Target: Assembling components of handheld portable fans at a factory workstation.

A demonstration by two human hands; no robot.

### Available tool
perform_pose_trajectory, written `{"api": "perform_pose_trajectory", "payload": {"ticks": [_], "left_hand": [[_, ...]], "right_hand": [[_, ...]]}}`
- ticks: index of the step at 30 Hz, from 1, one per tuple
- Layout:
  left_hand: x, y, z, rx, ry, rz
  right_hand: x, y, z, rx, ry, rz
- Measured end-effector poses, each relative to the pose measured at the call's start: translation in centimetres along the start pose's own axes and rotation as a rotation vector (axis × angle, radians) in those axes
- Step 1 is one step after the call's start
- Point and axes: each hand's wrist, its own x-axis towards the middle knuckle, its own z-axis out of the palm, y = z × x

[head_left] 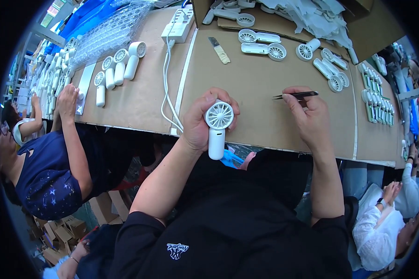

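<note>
My left hand (198, 118) is closed around a white handheld fan (216, 144), held at the table's near edge. The fan's round slatted head faces up and its handle points toward me, with a small dark slot below the head. Black tweezers (306, 94) are pinched in my right hand (310, 114), their thin tips pointing left over the brown tabletop. The tips are apart from the fan. Beyond my hands, several white fan shells (267, 49) lie near the back, some as open halves. A flat blade with a tape-wrapped handle (219, 50) lies to their left.
A white power strip (178, 28) sits at the back, its cable (166, 88) running toward me. At left, several white fans (119, 69) stand near bubble wrap (109, 39). A cardboard box (376, 28) with scraps is at back right. Co-workers (56, 167) sit on both sides.
</note>
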Motion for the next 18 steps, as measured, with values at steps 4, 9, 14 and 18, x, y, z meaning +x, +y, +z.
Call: {"api": "perform_pose_trajectory", "payload": {"ticks": [4, 9, 14, 18], "left_hand": [[0.1, 0.0, 0.2, 0.007, 0.001, 0.007], [-0.2, 0.0, 0.3, 0.035, 0.002, 0.008], [-0.2, 0.1, 0.3, 0.106, 0.009, 0.018], [-0.2, 0.0, 0.3, 0.175, 0.009, 0.045]], "right_hand": [[-1.6, 1.9, 1.1, 0.345, 0.021, 0.178], [-5.1, -1.3, 3.9, 0.519, -0.072, -0.106], [-5.3, -3.1, 5.9, 0.642, -0.045, -0.275], [-5.1, -3.2, 6.2, 0.584, -0.123, -0.356]]}}
